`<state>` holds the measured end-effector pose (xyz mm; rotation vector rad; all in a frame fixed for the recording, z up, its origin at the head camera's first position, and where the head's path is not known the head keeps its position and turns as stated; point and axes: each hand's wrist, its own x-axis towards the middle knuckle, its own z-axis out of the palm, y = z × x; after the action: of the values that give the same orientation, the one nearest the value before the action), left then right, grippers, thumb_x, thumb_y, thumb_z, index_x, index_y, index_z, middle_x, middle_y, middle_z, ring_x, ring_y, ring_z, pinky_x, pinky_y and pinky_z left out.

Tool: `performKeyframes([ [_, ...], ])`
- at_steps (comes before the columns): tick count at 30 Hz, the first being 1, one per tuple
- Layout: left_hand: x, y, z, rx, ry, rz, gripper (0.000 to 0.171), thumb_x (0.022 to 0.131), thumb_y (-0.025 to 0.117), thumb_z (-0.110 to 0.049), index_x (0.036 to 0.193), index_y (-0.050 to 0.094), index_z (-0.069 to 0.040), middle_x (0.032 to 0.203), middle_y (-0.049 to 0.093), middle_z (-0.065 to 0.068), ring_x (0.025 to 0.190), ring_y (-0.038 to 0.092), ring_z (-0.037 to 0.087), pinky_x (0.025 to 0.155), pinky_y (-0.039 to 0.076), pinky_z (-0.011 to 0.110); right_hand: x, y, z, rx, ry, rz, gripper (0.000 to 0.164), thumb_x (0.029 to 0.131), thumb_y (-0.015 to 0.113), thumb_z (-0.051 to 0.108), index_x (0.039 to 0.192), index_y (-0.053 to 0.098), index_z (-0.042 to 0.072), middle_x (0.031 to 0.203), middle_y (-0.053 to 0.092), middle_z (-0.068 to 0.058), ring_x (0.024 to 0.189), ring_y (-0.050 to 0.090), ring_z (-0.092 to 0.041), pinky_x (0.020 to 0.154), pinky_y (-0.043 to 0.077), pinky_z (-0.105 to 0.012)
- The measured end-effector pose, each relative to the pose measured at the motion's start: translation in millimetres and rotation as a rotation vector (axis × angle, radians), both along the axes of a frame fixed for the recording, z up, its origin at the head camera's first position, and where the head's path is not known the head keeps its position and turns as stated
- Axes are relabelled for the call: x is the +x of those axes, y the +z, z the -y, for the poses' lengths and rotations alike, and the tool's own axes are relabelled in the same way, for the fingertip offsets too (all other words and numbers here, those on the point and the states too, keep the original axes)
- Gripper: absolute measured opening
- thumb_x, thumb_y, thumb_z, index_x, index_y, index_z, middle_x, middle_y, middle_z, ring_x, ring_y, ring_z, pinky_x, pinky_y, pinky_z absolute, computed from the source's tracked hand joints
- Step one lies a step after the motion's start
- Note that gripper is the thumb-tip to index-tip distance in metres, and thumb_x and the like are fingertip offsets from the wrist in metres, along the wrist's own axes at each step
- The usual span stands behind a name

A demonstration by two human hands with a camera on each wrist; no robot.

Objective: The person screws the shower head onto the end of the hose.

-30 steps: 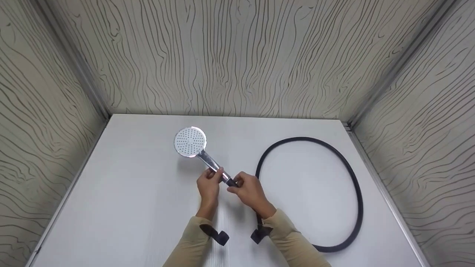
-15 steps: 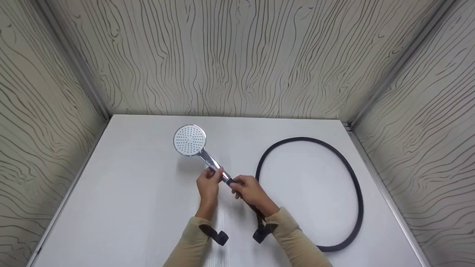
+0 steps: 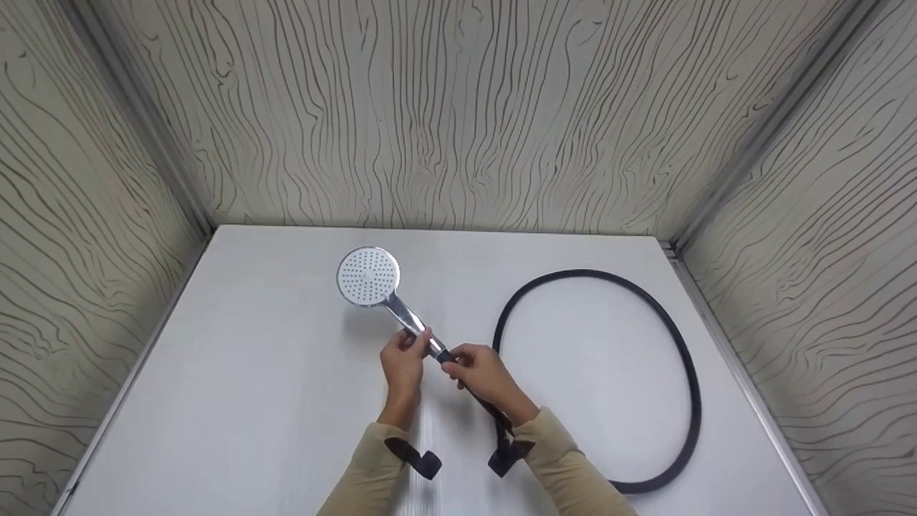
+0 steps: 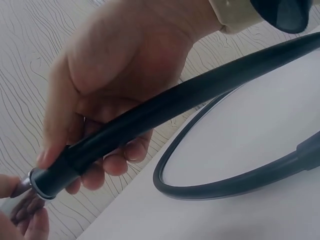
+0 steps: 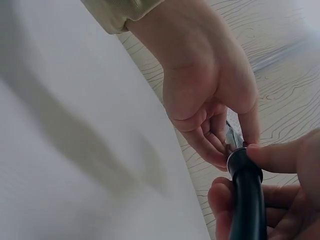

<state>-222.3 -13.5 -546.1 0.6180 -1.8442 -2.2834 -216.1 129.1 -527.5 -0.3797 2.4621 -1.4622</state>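
A chrome hand shower (image 3: 369, 276) with a round white nozzle face is held above the white table, head pointing to the far left. My left hand (image 3: 403, 364) grips the lower part of its chrome handle. My right hand (image 3: 488, 376) pinches the black end fitting of a black shower hose (image 3: 693, 401) right at the handle's end. In the left wrist view, the fitting (image 4: 57, 172) sits in line with the chrome handle (image 4: 20, 205), edge to edge. The right wrist view shows the thumb and fingers of my right hand (image 5: 285, 170) around this fitting (image 5: 243, 165).
The hose runs under my right forearm and lies in a wide loop on the right of the white table (image 3: 236, 401). In the left wrist view a thicker hose end (image 4: 310, 150) shows. Wood-patterned panels (image 3: 430, 107) enclose the back and sides.
My right hand has shifted its fingers around the hose fitting, turning slightly and regripping at the handle's end. My left hand and the hand shower have stayed nearly in place.
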Motion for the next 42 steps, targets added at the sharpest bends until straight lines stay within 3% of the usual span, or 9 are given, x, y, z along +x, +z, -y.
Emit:
performKeyframes([
  [8,-1.1,-4.9,1,0.037,0.077,0.016,0.034,0.088,0.071,-0.013,0.114,0.063,0.008,0.103,0.070,0.022,0.088,0.073,0.025,0.100,0.047,0.050,10.5,8.1,8,0.243,-0.056,-0.190,0.029,0.082,0.077,0.017,0.105,0.064,0.003,0.077,0.066,-0.003,0.064,0.053,-0.009,0.054,0.043,-0.022],
  [18,1.2,-5.2,0,-0.001,0.108,0.032,0.036,0.086,0.074,-0.016,0.114,0.064,0.005,0.103,0.071,0.021,0.089,0.073,0.026,0.094,0.050,0.047,19.5,9.3,19,0.441,-0.092,-0.365,0.025,0.080,0.080,0.020,0.096,0.064,0.007,0.078,0.062,0.000,0.065,0.053,-0.007,0.057,0.045,-0.021],
  [25,2.2,-8.4,0,-0.024,0.098,0.047,0.038,0.086,0.073,-0.017,0.115,0.063,0.004,0.104,0.071,0.020,0.089,0.073,0.025,0.094,0.051,0.047,21.7,8.1,21,0.464,-0.099,-0.484,0.021,0.081,0.079,0.019,0.088,0.063,0.008,0.074,0.059,0.000,0.063,0.050,-0.008,0.056,0.043,-0.020],
  [30,3.8,-9.8,-1,-0.035,0.076,0.044,0.040,0.088,0.072,-0.020,0.119,0.061,0.005,0.106,0.070,0.020,0.092,0.072,0.027,0.097,0.050,0.048,19.9,4.8,17,0.390,-0.094,-0.467,0.018,0.081,0.078,0.017,0.087,0.064,0.008,0.074,0.060,-0.001,0.064,0.050,-0.008,0.057,0.042,-0.020],
  [37,4.6,-10.1,0,-0.017,0.047,0.060,0.038,0.089,0.070,-0.021,0.118,0.062,0.003,0.107,0.071,0.018,0.094,0.072,0.026,0.101,0.047,0.049,12.9,4.9,13,0.289,-0.084,-0.313,0.015,0.081,0.077,0.015,0.086,0.068,0.004,0.074,0.064,-0.003,0.063,0.050,-0.008,0.056,0.043,-0.021],
  [42,2.5,-9.3,1,-0.015,0.043,0.043,0.035,0.089,0.070,-0.019,0.115,0.063,0.004,0.104,0.071,0.019,0.091,0.073,0.026,0.100,0.048,0.049,8.7,3.3,10,0.227,-0.063,-0.252,0.014,0.084,0.074,0.015,0.087,0.070,0.002,0.074,0.065,-0.005,0.063,0.050,-0.007,0.057,0.043,-0.021],
])
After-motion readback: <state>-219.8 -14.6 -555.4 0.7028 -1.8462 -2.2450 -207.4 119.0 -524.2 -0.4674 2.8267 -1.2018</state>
